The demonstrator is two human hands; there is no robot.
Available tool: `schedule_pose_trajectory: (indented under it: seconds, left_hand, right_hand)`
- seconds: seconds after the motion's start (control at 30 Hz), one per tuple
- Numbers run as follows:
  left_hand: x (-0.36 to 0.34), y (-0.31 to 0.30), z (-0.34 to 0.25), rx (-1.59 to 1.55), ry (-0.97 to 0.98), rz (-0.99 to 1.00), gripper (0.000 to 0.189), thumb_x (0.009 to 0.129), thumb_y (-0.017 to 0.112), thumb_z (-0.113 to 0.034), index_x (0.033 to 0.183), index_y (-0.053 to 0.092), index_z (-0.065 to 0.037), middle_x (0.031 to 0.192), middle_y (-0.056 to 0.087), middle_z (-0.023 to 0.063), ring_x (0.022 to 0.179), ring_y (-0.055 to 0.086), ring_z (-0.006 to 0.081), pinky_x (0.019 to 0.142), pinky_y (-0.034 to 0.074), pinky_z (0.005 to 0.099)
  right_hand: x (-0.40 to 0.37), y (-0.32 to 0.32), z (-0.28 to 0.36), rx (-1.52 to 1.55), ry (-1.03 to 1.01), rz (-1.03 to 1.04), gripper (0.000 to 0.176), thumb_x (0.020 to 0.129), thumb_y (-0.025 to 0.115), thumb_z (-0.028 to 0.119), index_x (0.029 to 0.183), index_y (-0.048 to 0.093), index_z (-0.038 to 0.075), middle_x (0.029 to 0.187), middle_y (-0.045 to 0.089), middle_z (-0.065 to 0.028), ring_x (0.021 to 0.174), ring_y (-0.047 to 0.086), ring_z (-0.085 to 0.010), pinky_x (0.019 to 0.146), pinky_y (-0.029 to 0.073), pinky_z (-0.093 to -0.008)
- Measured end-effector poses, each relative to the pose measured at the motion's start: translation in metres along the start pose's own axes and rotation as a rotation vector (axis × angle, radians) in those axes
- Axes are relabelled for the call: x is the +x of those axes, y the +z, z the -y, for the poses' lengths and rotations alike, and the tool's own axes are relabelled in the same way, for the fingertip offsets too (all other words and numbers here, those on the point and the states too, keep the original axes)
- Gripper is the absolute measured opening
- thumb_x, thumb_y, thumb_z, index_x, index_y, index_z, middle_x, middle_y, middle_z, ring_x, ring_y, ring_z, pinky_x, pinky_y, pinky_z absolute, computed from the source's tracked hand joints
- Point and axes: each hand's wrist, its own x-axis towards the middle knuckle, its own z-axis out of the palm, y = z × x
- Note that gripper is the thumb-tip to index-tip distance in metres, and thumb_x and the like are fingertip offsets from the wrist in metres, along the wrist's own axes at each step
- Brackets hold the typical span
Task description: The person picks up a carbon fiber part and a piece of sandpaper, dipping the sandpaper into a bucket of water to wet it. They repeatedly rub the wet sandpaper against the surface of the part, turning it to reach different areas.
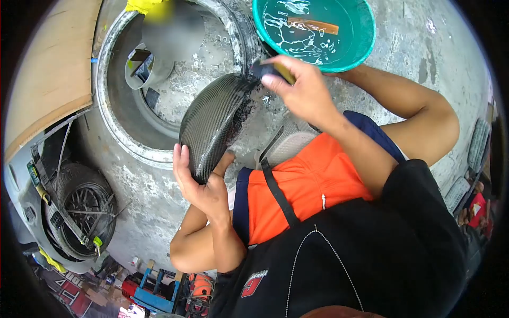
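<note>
A curved, glossy carbon-fibre part (212,119) is tilted across the rim of a large round metal ring (114,130). My left hand (204,188) grips its lower end, with the fingers along the outer side and the thumb by the inner edge. At the part's upper end, my right hand (305,93) is closed around a small block (273,70), dark with a yellowish side, which touches or nearly touches the edge. Dark, wet-looking residue lines the part's right edge.
A teal basin (369,47) of water, with an orange-brown strip (318,25) in it, stands at the top right. Yellow cloth (143,5) lies on the ring. A wheel (85,209) is at the left, blue-and-red equipment (151,297) at the bottom. A sandal (289,143) is near my legs.
</note>
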Motion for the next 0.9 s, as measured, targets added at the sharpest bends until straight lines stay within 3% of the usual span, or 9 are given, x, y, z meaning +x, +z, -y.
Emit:
schedule_pose_trajectory:
  seconds: [0.07,0.17,0.27,0.4,0.53,0.63,0.7,0.8,0.9]
  left_hand:
    - [0.002,-0.005,0.007,0.07,0.107,0.055,0.078,0.064,0.095,-0.006,0.131,0.057,0.0,0.141,0.058,0.027,0.128,0.058,0.0442,0.107,0.046,0.0478]
    - [0.003,-0.005,0.009,-0.104,0.017,0.169,0.067,0.071,0.086,-0.002,0.13,0.055,0.004,0.146,0.051,0.0328,0.141,0.046,0.0472,0.113,0.041,0.0522]
    - [0.011,-0.012,0.005,-0.062,0.066,0.38,0.076,0.071,0.068,-0.001,0.145,0.05,0.001,0.159,0.043,0.0192,0.155,0.025,0.0399,0.126,0.021,0.0486]
    - [0.006,0.011,0.021,-0.123,0.075,0.189,0.074,0.059,0.075,-0.004,0.132,0.066,-0.01,0.147,0.054,0.0207,0.143,0.04,0.0522,0.114,0.044,0.0536]
    - [0.004,0.017,0.023,-0.132,0.019,0.173,0.075,0.054,0.074,-0.003,0.128,0.069,-0.008,0.143,0.057,0.0219,0.138,0.044,0.0534,0.114,0.045,0.0541]
    - [0.002,0.009,0.016,-0.102,0.135,0.085,0.064,0.06,0.068,-0.003,0.123,0.069,-0.001,0.131,0.063,0.0222,0.129,0.055,0.0439,0.12,0.033,0.0587]
    - [0.004,0.002,0.019,-0.075,0.168,0.149,0.069,0.061,0.068,0.0,0.129,0.067,-0.004,0.137,0.062,0.0195,0.133,0.054,0.0422,0.119,0.034,0.0596]
    - [0.01,-0.008,0.016,-0.004,0.141,0.2,0.078,0.06,0.067,0.005,0.136,0.067,-0.012,0.14,0.063,0.0142,0.134,0.053,0.042,0.118,0.038,0.0534]
    - [0.009,-0.003,0.014,0.01,0.099,0.132,0.069,0.064,0.065,0.007,0.13,0.071,-0.011,0.135,0.066,0.0135,0.13,0.057,0.0416,0.113,0.044,0.0509]
  right_hand:
    - [-0.013,0.007,-0.007,-0.052,0.05,0.081,0.023,0.09,0.074,0.013,0.11,0.071,0.003,0.094,0.072,-0.0157,0.086,0.07,-0.0283,0.079,0.053,-0.0391]
    - [-0.013,0.015,-0.033,-0.163,-0.178,-0.06,0.024,0.09,0.073,0.011,0.112,0.071,0.001,0.097,0.074,-0.0149,0.09,0.072,-0.0277,0.084,0.054,-0.0388]
    - [-0.005,0.014,-0.01,-0.292,0.132,0.068,0.032,0.099,0.068,0.017,0.124,0.068,-0.003,0.119,0.072,-0.0147,0.11,0.068,-0.0218,0.097,0.05,-0.0336]
    - [-0.011,0.014,-0.041,-0.315,-0.119,0.053,0.029,0.105,0.061,0.014,0.127,0.067,-0.004,0.127,0.07,-0.014,0.117,0.065,-0.0221,0.104,0.048,-0.0344]
    - [-0.01,0.01,-0.042,-0.421,-0.492,0.099,0.027,0.103,0.061,0.004,0.128,0.067,-0.005,0.125,0.07,-0.0153,0.115,0.066,-0.0231,0.104,0.048,-0.0342]
    - [0.01,0.014,-0.05,-0.411,-0.099,0.119,0.03,0.105,0.061,0.016,0.128,0.068,0.0,0.122,0.073,-0.0126,0.113,0.067,-0.0213,0.101,0.049,-0.033]
    - [-0.013,0.031,0.016,-0.439,-0.21,0.084,0.029,0.097,0.06,0.002,0.124,0.072,0.003,0.12,0.074,-0.0124,0.111,0.069,-0.024,0.1,0.05,-0.034]
    - [-0.035,0.033,0.028,-0.495,-0.59,0.11,0.062,0.063,0.054,-0.011,0.119,0.075,0.008,0.114,0.073,-0.0149,0.105,0.068,-0.0326,0.093,0.054,-0.0415]
    - [-0.021,0.031,0.001,-0.326,-0.472,0.044,0.056,0.065,0.055,-0.01,0.116,0.074,0.006,0.115,0.072,-0.0148,0.1,0.066,-0.0341,0.088,0.055,-0.0415]
